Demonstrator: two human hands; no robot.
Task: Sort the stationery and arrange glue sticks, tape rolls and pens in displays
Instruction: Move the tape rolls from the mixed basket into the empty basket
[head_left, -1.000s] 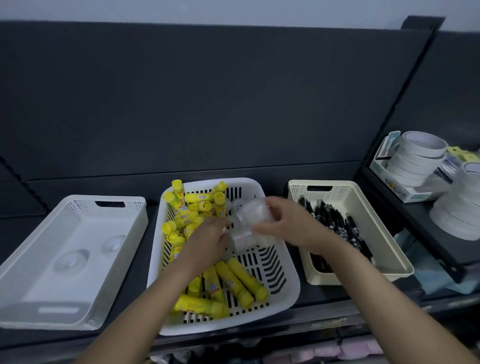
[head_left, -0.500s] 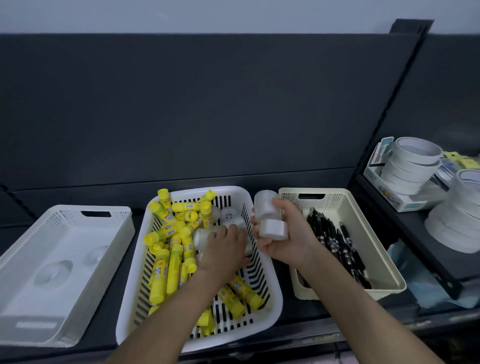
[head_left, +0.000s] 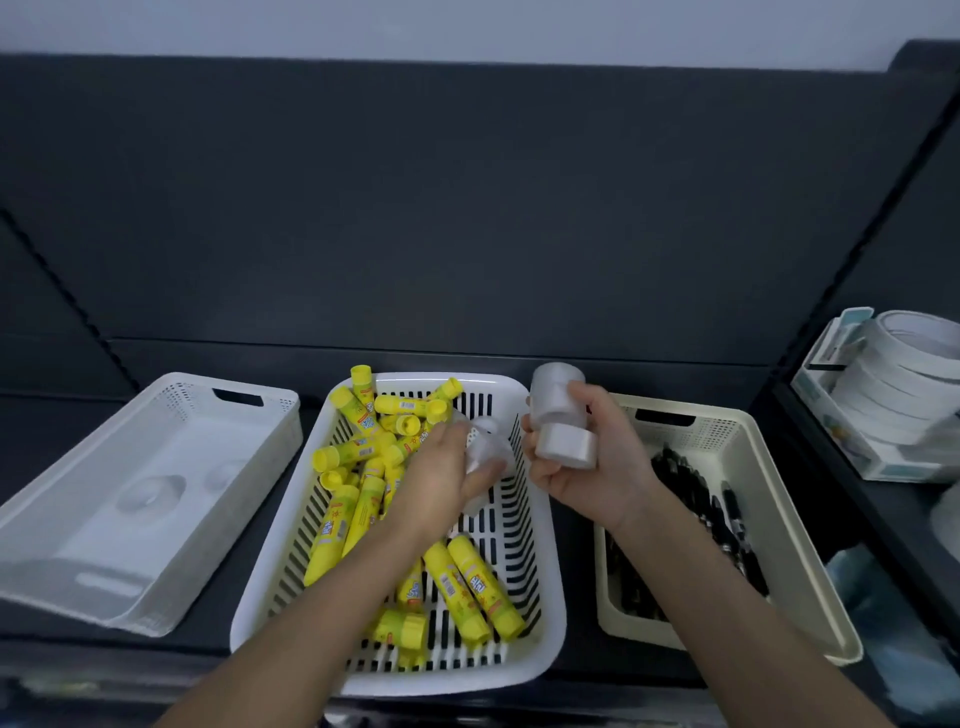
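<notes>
White slotted basket (head_left: 551, 597), centre of the shelf (head_left: 574, 545), holds glue sticks (head_left: 358, 519). Right hand (head_left: 587, 467) curls round stacked tape rolls (head_left: 558, 421) above its far right corner. Left hand (head_left: 441, 483) grips a blurred clear roll (head_left: 485, 452) inside. I judge the stack may topple if tilted.

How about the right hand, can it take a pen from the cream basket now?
Probably not: the right hand sits beside the pens with nothing between, but it grips a stack of tape rolls.
</notes>
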